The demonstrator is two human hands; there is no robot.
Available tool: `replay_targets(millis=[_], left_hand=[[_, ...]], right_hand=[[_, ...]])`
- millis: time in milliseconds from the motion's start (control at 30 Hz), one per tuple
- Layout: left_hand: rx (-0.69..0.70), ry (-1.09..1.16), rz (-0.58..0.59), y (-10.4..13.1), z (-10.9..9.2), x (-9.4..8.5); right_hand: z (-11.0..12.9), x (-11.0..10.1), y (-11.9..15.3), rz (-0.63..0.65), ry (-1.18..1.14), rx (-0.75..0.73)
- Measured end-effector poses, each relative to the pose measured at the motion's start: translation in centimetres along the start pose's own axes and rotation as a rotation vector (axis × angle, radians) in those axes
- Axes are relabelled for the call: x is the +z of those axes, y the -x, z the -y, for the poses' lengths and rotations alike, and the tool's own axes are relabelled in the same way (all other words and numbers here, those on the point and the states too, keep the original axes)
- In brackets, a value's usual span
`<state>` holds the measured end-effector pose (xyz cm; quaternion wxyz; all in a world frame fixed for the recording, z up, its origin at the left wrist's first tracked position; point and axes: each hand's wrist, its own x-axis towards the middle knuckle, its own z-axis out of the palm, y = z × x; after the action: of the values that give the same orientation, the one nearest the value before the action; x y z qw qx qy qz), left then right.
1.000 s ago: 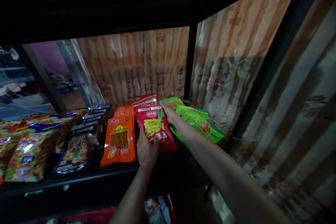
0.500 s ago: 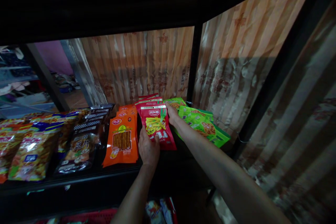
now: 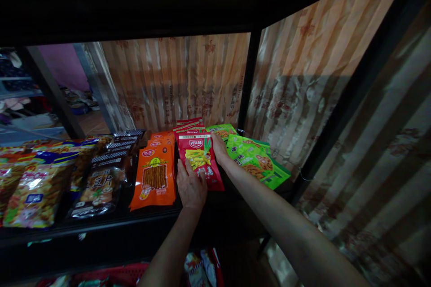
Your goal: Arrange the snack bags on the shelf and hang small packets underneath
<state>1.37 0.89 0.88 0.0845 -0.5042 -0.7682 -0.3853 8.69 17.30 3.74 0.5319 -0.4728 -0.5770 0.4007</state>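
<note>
A red snack packet (image 3: 201, 144) with yellow sticks and green stalks on its front lies on top of more red packets on the dark shelf. My left hand (image 3: 191, 186) rests over its lower left part, fingers stretched out and a little apart. Along the packet's upper right edge lies my right hand (image 3: 220, 150), seen side-on with straight fingers; its fingertips are partly hidden. Orange snack packets (image 3: 155, 175) are stacked left of my left hand. Green snack packets (image 3: 254, 161) lie fanned out to the right, partly behind my right forearm.
Dark potato-slice packets (image 3: 101, 184) and yellowish snack bags (image 3: 40, 193) fill the shelf's left side. A black post (image 3: 249, 80) stands at the back corner, before a patterned curtain (image 3: 175, 80). Below, a red basket (image 3: 114, 273) holds more packets.
My left hand's fingers have spread over the red packet's front, and the packet has shifted slightly left. My right hand stays at its upper right edge. The view has moved slightly.
</note>
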Motion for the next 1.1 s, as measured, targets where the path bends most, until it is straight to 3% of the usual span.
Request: replay_targets(millis=[100, 200, 267, 333, 400, 500, 567, 767, 967, 1100], left_hand=[[0.003, -0.024, -0.009, 0.1, -0.2, -0.1], [0.005, -0.063, 0.014, 0.1, -0.3, 0.0], [0.017, -0.101, 0.026, 0.1, -0.3, 0.1], [0.03, -0.142, 0.022, 0.1, -0.2, 0.2], [0.039, -0.181, 0.007, 0.2, 0.0, 0.5], [0.056, -0.229, 0.001, 0.2, 0.2, 0.9], [0.069, -0.248, 0.007, 0.3, 0.2, 1.0], [0.08, -0.25, -0.038, 0.4, 0.3, 1.3], [0.128, -0.215, -0.102, 0.6, 0.3, 1.2], [0.163, -0.207, -0.09, 0.6, 0.3, 1.1]], right_hand=[[1.6, -0.5, 0.6, -0.1, 0.321, -0.353], [3.9, 0.8, 0.7, 0.141, 0.632, -0.698], [5.3, 2.7, 0.3, 0.334, 0.79, -0.786], [6.2, 4.8, -0.2, 0.486, 0.915, -0.797], [6.4, 6.5, -0.8, 0.594, 1.034, -0.672], [5.7, 7.8, -1.6, 0.641, 1.127, -0.439], [5.0, 8.0, -1.9, 0.642, 1.127, -0.382], [3.9, 7.8, -1.9, 0.638, 1.086, -0.384], [5.5, 7.2, -3.3, 0.5, 1.023, -0.55], [6.5, 7.5, -5.5, 0.577, 1.08, -0.561]])
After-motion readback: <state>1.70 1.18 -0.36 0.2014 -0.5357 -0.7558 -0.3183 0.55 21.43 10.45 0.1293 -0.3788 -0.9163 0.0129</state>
